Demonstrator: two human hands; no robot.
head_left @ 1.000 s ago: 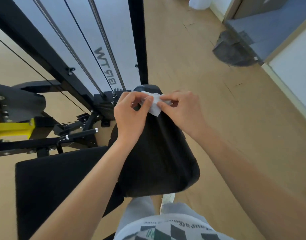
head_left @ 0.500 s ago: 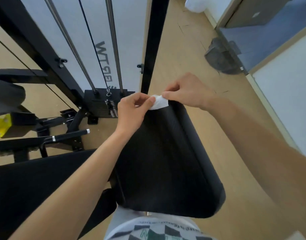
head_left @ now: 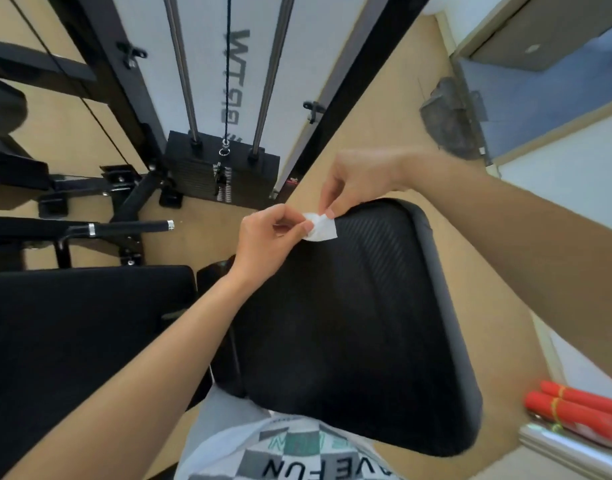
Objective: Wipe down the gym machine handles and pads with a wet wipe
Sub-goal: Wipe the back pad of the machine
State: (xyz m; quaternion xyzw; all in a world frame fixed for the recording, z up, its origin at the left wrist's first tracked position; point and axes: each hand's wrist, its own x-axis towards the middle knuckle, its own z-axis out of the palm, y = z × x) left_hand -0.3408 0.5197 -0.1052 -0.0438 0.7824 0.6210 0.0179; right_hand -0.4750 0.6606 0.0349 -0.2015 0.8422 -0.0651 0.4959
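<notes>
Presently, both hands are engaged on the wet wipe (head_left: pixel 320 229), a small white piece, partly folded. My left hand (head_left: pixel 266 239) pinches its left edge between thumb and forefinger, with the other fingers curled in toward the palm. My right hand (head_left: pixel 354 183) reaches in from the right and pinches the wipe's far edge between thumb and a fingertip, the remaining fingers loosely bent above. The wipe hangs between the two grips at the far left corner of the large black pad (head_left: pixel 349 323); whether it touches the pad's surface I cannot tell (the view is from almost straight above). This pad has a ribbed face and a smooth rounded border, and lies directly before me. Just beside it on the left is a second black pad (head_left: pixel 72 341). Farther off on the left, a black handle (head_left: pixel 134 226) with a metal end cap juts rightward from the frame. Beyond it stands the weight stack (head_left: pixel 221 174), with two steel guide rods (head_left: pixel 183 64) and a dark cable (head_left: pixel 227 64) rising from it. At near right, two red cylinders (head_left: pixel 581 407) lie on a pale ledge (head_left: pixel 557 445). The floor (head_left: pixel 488 271) is tan wood.
</notes>
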